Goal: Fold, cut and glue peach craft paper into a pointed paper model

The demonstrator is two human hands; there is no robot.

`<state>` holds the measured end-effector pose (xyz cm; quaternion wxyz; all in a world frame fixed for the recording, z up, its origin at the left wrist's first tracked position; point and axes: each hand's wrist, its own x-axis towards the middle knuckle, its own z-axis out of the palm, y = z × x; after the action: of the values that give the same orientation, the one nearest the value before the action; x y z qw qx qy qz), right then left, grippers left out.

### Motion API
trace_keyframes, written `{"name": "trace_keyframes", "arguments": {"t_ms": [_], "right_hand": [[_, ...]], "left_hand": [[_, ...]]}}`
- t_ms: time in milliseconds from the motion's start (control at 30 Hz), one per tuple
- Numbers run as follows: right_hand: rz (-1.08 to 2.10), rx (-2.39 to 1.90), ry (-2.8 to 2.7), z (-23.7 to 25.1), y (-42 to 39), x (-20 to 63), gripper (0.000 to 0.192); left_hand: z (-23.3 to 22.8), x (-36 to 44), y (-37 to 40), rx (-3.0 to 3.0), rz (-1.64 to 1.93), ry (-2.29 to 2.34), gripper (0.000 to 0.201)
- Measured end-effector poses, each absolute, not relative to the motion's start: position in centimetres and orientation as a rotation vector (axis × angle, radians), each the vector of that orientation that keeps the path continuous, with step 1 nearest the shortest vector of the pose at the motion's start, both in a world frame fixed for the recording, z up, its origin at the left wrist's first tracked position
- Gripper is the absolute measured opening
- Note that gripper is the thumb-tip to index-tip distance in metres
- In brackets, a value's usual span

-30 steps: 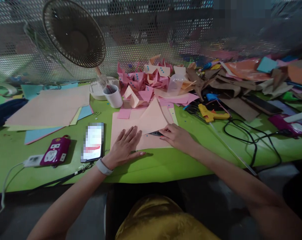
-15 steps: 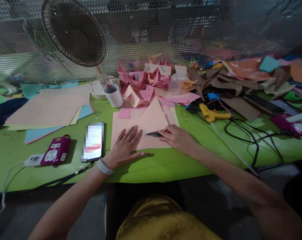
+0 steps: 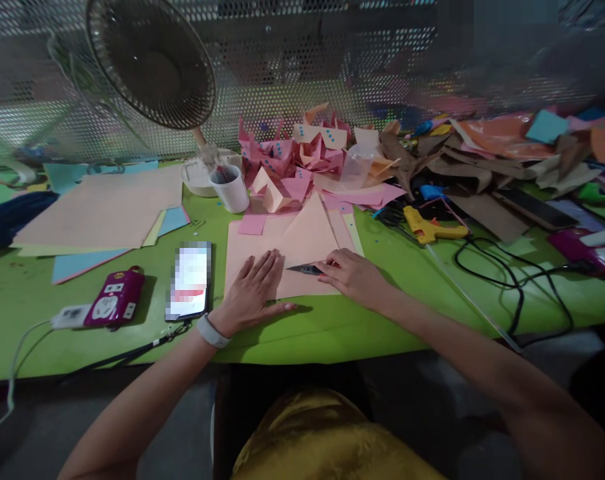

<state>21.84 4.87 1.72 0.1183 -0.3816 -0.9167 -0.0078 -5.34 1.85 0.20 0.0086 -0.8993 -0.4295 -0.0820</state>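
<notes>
My left hand point(image 3: 252, 290) lies flat on a sheet of peach paper point(image 3: 302, 287), fingers stretched out and thumb pointing right. A grey band circles that wrist. In my right hand point(image 3: 349, 277) is a pair of dark, pointed scissors point(image 3: 305, 269), its tip toward the left hand over the sheet. The fingers hide most of the handles. Just beyond, a triangular peach piece point(image 3: 312, 227) lies on the same sheet, beside a small pink square point(image 3: 252, 223).
Folded pink and peach paper shapes point(image 3: 272, 157) crowd the back, beside a white cup point(image 3: 231, 190) and a fan point(image 3: 152, 60). A phone point(image 3: 188, 280) and purple power socket point(image 3: 115, 298) lie left; a yellow glue gun point(image 3: 427, 227) with black cables lies right.
The scissors' tip has shifted slightly left across the sheet. My left hand stays flat in nearly the same spot. The whole view has moved a little.
</notes>
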Motion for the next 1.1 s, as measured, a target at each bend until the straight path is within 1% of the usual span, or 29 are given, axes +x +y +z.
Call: {"name": "trace_keyframes", "arguments": {"t_ms": [300,567,633,733,800,867,967,1033,1100], "right_hand": [[-0.021,-1.164,-2.69,1.8,4.8,20.6,0.032],[-0.033,-1.143,-2.718,1.9,4.4,20.7,0.031],[-0.037,-1.142,-2.713,1.9,4.4,20.8,0.031],[-0.036,-1.127,-2.707,1.8,4.5,20.8,0.03],[-0.029,-1.118,-2.705,1.7,4.5,20.8,0.03],[-0.03,-1.118,-2.705,1.6,4.5,20.8,0.03],[-0.047,-1.126,-2.706,1.5,4.5,20.8,0.03],[-0.046,-1.124,-2.71,1.5,4.6,20.8,0.029],[-0.03,-1.121,-2.71,1.6,4.6,20.9,0.029]], "left_hand": [[0.4,-5.3,1.7,-2.85,-0.283,-1.382,0.095],[0.9,-5.4,2.0,-2.935,-0.226,-1.469,0.097],[1.3,-5.8,2.2,-3.011,-0.281,-1.522,0.086],[2.2,-6.7,2.5,-3.03,-0.504,-1.646,0.055],[2.9,-7.3,3.2,-2.924,-0.675,-1.783,0.043],[3.8,-7.6,4.3,-2.831,-0.723,-1.948,0.034],[4.9,-7.7,7.0,-2.979,-0.509,-2.126,0.024],[5.3,-7.6,8.9,-3.213,-0.368,-2.272,0.025],[5.2,-7.4,10.6,-3.292,-0.164,-2.329,0.023]]}}
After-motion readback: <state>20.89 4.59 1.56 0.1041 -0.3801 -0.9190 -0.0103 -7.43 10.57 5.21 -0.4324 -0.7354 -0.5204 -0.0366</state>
